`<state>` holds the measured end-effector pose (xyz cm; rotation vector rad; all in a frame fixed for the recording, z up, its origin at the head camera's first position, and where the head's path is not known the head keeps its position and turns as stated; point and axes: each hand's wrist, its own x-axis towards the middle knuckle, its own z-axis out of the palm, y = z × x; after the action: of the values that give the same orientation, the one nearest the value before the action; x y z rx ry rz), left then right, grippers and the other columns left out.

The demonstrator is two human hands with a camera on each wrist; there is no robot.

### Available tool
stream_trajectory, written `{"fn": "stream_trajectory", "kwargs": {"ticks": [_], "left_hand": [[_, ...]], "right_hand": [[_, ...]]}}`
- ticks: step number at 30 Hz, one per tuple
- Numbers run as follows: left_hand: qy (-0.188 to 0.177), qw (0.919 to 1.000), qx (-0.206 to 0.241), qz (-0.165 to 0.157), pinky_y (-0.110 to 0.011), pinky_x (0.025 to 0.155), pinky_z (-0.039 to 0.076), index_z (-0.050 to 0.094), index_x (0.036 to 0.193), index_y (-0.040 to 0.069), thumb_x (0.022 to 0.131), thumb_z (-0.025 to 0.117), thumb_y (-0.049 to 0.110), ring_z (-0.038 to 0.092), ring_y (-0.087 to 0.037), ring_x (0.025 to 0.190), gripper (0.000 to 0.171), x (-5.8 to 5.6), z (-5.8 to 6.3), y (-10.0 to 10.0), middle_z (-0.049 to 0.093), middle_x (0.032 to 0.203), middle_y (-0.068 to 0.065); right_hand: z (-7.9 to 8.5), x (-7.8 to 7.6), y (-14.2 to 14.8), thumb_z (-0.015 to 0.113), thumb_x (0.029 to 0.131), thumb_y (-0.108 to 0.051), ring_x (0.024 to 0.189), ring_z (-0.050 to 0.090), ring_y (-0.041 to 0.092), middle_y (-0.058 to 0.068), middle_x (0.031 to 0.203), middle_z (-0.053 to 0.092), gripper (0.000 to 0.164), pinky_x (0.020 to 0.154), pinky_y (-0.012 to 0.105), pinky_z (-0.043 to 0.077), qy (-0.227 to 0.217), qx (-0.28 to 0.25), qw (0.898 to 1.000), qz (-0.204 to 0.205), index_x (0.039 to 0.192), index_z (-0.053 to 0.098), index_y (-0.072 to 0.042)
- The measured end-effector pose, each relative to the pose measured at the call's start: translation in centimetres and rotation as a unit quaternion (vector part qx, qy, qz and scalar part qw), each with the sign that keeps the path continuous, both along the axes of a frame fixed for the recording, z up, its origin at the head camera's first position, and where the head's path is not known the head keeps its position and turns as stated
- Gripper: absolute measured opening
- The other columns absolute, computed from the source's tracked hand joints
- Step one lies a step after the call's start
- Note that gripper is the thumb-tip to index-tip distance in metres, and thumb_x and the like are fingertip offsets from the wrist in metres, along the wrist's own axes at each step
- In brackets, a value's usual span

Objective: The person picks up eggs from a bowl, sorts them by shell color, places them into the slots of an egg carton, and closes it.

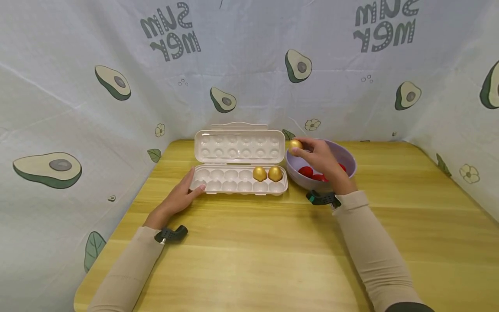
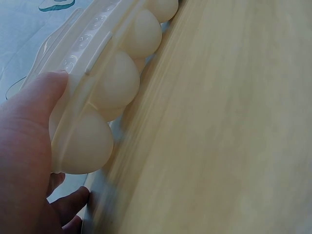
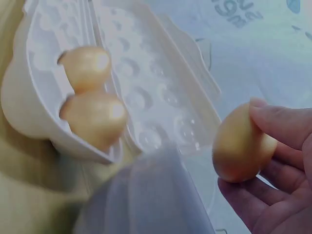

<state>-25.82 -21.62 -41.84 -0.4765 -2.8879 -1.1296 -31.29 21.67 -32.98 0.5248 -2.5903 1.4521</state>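
This place looks like a small recording booth: a pale curtain [image 1: 249, 52] printed with avocados [image 1: 43, 171] and letters [image 1: 173, 52] hangs on the far, left and right sides of a wood-patterned worktop [image 1: 249, 260], and the person wears wrist cameras [image 1: 177, 234]. What building it is, I cannot tell.

From here it's all pale, wrinkly fabric [image 1: 249, 26] behind the right-hand grip [image 1: 319, 156] and off to both sides, printed with avocados [image 1: 298, 66], small flowers [image 1: 312, 125] and backwards "summer" lettering [image 1: 174, 45]. Below that grip there's a yellowish wood-grain table [image 1: 241, 255] with rounded corners, light's pretty soft.
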Motion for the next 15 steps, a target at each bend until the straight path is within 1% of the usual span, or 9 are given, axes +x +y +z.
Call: {"fn": "stream_trajectory", "kwargs": {"ticks": [3,6,10,13,15], "left_hand": [[0.003,1.0,0.001,0.0,-0.05,0.117,0.011,0.001,0.155,0.004,0.098,0.048,0.051,0.007,-0.031,0.147,0.088,-0.1,0.1,0.0,0.004,0.161,-0.013],[0.002,1.0,0.001,0.0,-0.05,0.117,0.011,0.001,0.155,0.004,0.097,0.049,0.051,0.007,-0.032,0.147,0.088,-0.1,0.2,0.0,0.004,0.161,-0.013],[0.0,1.0,0.0,0.001,-0.051,0.116,0.011,0.001,0.155,0.003,0.097,0.049,0.051,0.008,-0.034,0.146,0.089,0.1,0.1,0.0,0.005,0.161,-0.015],[0.003,1.0,0.0,0.003,-0.051,0.117,0.011,0.002,0.155,0.003,0.097,0.049,0.05,0.009,-0.033,0.146,0.088,0.1,0.0,0.1,0.006,0.161,-0.015],[0.005,1.0,0.002,0.002,-0.05,0.117,0.011,0.003,0.154,0.002,0.098,0.049,0.05,0.009,-0.033,0.146,0.087,0.1,-0.1,0.1,0.006,0.161,-0.015]], "right_hand": [[0.0,0.1,-1.0,0.066,0.093,-0.027,0.115,0.059,0.029,0.017,0.124,0.061,0.047,0.088,0.024,0.051,0.019,-0.016,1.0,0.006,0.132,0.057,-0.003],[-0.2,0.3,-1.9,0.067,0.093,-0.025,0.117,0.058,0.03,0.018,0.126,0.061,0.047,0.093,0.029,0.05,0.032,-0.037,0.999,0.018,0.132,0.057,-0.002],[-0.3,0.5,-3.1,0.068,0.091,-0.021,0.118,0.058,0.029,0.017,0.126,0.061,0.046,0.098,0.033,0.047,0.036,-0.07,0.996,0.029,0.131,0.058,-0.001],[-0.2,0.7,-3.9,0.068,0.092,-0.018,0.118,0.058,0.03,0.018,0.127,0.06,0.045,0.1,0.036,0.045,0.04,-0.082,0.995,0.039,0.131,0.057,0.0],[-0.2,0.7,-4.3,0.068,0.092,-0.017,0.115,0.059,0.029,0.018,0.124,0.062,0.043,0.1,0.037,0.045,0.039,-0.086,0.995,0.041,0.13,0.058,-0.001]]}}
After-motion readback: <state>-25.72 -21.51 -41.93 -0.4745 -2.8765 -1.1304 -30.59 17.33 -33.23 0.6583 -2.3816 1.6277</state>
